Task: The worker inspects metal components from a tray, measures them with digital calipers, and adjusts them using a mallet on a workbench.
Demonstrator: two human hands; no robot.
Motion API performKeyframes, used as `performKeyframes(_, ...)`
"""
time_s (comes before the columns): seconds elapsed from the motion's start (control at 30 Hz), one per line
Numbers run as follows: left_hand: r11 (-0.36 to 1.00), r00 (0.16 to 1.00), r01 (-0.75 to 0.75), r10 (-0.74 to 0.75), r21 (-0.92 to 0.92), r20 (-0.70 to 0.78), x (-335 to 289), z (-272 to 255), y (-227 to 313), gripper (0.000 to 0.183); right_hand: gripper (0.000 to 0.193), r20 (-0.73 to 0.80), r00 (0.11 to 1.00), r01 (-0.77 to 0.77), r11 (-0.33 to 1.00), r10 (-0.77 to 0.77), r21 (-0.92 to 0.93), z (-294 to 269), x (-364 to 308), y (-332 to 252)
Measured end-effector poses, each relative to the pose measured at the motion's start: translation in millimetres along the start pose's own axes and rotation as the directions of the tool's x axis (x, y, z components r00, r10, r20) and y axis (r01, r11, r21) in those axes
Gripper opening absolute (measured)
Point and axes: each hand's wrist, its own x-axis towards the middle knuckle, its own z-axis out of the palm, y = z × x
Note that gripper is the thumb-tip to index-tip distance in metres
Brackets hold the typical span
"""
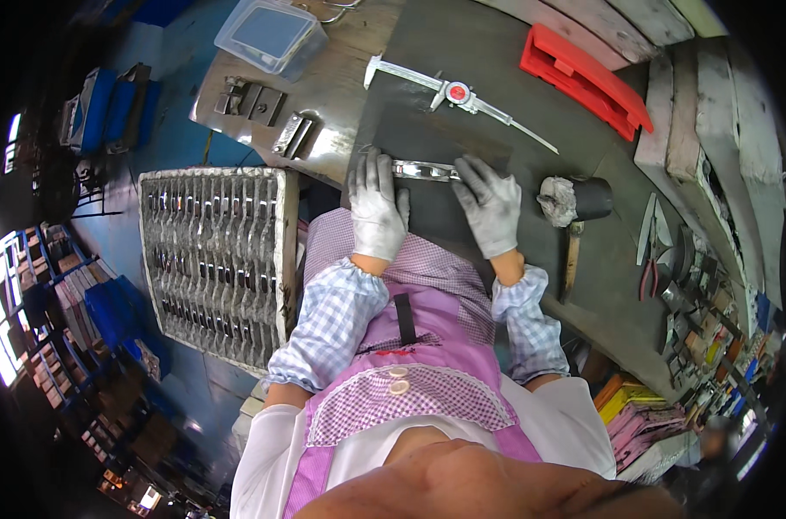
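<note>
A narrow, shiny metal part [425,170] lies crosswise on the dark work mat [427,212] between my gloved hands. My left hand [376,208] rests by its left end, fingers stretched out flat and thumb apart. At the other end, my right hand [490,203] has its bent fingers and thumb on the part, covering its tip. Both gloves are pale grey. Beyond the hands, a dial caliper [458,93] lies slantwise on the mat.
Left stands a pale-rimmed crate [282,251] with rows of shiny parts. Metal fixtures [296,136] and a clear plastic box [272,36] are at the far left. A red case [583,78], dark cylinder with crumpled wrap [593,198], wooden-handled tool [572,259] and pliers [649,278] lie right.
</note>
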Motion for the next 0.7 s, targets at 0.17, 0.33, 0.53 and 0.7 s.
performKeyframes(0.17,0.999,0.998,-0.05,0.049,-0.012,-0.033,24,-44,15,0.057,0.04,-0.153,0.976,-0.136,0.981,0.157,0.135,-8,15,-8)
performKeyframes(0.33,0.992,0.943,-0.126,0.117,0.009,0.313,44,-51,22,0.029,0.032,-0.192,0.881,-0.361,0.878,0.431,0.315,-47,4,2)
performKeyframes(0.53,0.871,0.966,0.258,-0.223,-0.419,0.133,-9,-97,-38,0.037,0.045,-0.247,0.932,-0.357,0.8,0.266,-0.483,-96,-76,61)
performKeyframes(0.7,0.791,0.8,0.59,-0.6,0.162,0.015,-109,-163,-230,0.041,0.048,-0.276,0.745,-0.606,0.789,0.607,0.099,-85,-97,79)
